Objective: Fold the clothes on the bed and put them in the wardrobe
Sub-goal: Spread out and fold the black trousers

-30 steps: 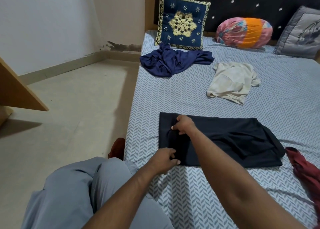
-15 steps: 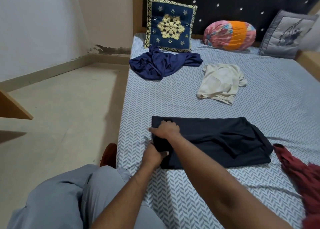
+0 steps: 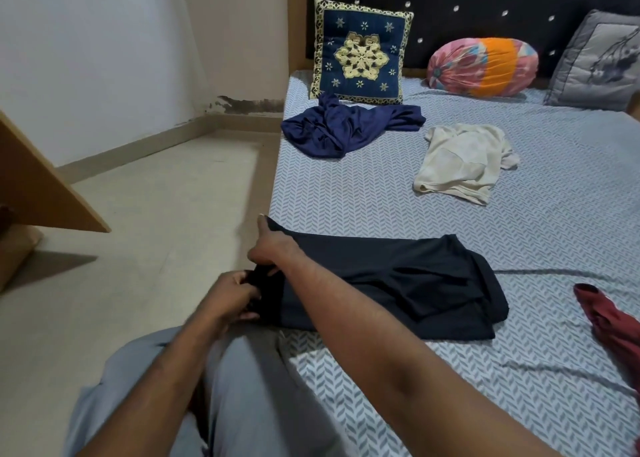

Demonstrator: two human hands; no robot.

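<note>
- My left grip [image 3: 232, 295] is clenched on the near left corner of the black garment [image 3: 398, 276].
- My right grip [image 3: 273, 247] grasps the same garment at its far left corner and holds that edge up off the bed [image 3: 346, 193].
- The rest of the garment lies folded flat near the bed's left edge.
- Farther up the bed lie a crumpled navy garment [image 3: 346, 127] and a cream shirt [image 3: 460, 160]. A red cloth [image 3: 609, 321] lies at the right.
- A cushion [image 3: 360, 51], a bolster [image 3: 481, 67] and a pillow [image 3: 599, 65] sit by the headboard [image 3: 485, 6].
</note>
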